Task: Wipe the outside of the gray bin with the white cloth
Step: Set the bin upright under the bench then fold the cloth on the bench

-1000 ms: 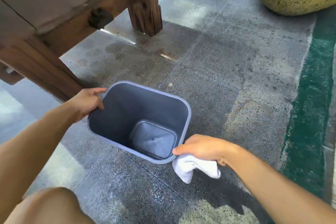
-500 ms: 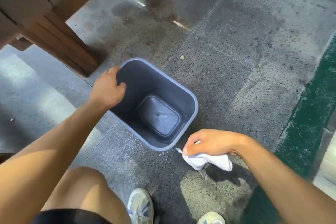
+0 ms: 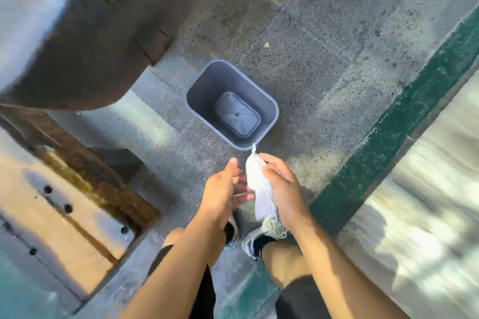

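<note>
The gray bin [image 3: 202, 90] stands upright and empty on the stone floor, seen from straight above. Both hands are well above it and nearer to me. My right hand [image 3: 282, 186] holds the white cloth [image 3: 258, 184], which hangs in a long bunched strip between the two hands. My left hand [image 3: 223, 189] is open beside the cloth, fingers spread toward it, holding nothing. Neither hand touches the bin. The bin's outer walls are mostly hidden from this angle.
A heavy wooden table [image 3: 77, 33] with thick legs overhangs the left side. A wooden bench top [image 3: 51, 202] lies at lower left. A green painted strip [image 3: 388, 137] runs diagonally at right. My shoes [image 3: 254, 238] stand on the floor below the hands.
My left hand let go of the bin rim. Both hands rose away from the bin and came together. The view lifted, as if I stood up, and the bin now looks smaller.
</note>
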Demonstrator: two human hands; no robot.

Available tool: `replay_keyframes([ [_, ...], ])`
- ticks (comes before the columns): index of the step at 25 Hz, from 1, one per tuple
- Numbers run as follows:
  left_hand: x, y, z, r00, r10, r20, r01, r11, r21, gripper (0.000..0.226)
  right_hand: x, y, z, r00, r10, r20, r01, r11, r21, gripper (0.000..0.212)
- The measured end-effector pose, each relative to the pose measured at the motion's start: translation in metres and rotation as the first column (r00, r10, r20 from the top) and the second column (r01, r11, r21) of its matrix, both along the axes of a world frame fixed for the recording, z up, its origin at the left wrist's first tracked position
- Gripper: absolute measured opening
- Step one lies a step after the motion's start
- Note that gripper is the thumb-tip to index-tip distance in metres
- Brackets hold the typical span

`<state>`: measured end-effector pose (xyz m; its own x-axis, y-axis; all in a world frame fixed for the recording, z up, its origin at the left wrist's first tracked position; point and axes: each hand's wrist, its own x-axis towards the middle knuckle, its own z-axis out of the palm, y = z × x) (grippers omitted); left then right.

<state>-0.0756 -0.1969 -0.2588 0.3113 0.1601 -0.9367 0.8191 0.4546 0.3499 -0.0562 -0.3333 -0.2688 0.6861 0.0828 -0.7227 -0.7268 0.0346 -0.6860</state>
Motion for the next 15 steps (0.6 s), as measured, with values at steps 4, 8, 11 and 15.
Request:
replay_keyframes([
  [4,-0.014,0.010,0.098,0.993,0.026,0.119,-0.026,1.000,0.000,0.034,-0.006,0.025,0.107,0.995,0.079,0.056,-0.082,0.995,0.052,0.044],
  [8,-0.010,0.038,0.176,0.969,-0.049,0.241,0.031,0.997,0.075,0.032,-0.009,0.048,0.196,0.930,0.328,0.165,-0.296,0.936,-0.190,0.055],
  [11,-0.009,0.064,0.227,0.950,-0.025,0.312,0.038,0.999,-0.037,0.033,-0.006,0.060,0.250,0.907,0.354,0.228,-0.264,0.899,-0.349,0.042],
  [15,-0.003,0.089,0.273,0.932,0.006,0.363,0.047,0.990,-0.137,0.035,0.002,0.076,0.294,0.905,0.380,0.190,-0.282,0.872,-0.399,0.026],
])
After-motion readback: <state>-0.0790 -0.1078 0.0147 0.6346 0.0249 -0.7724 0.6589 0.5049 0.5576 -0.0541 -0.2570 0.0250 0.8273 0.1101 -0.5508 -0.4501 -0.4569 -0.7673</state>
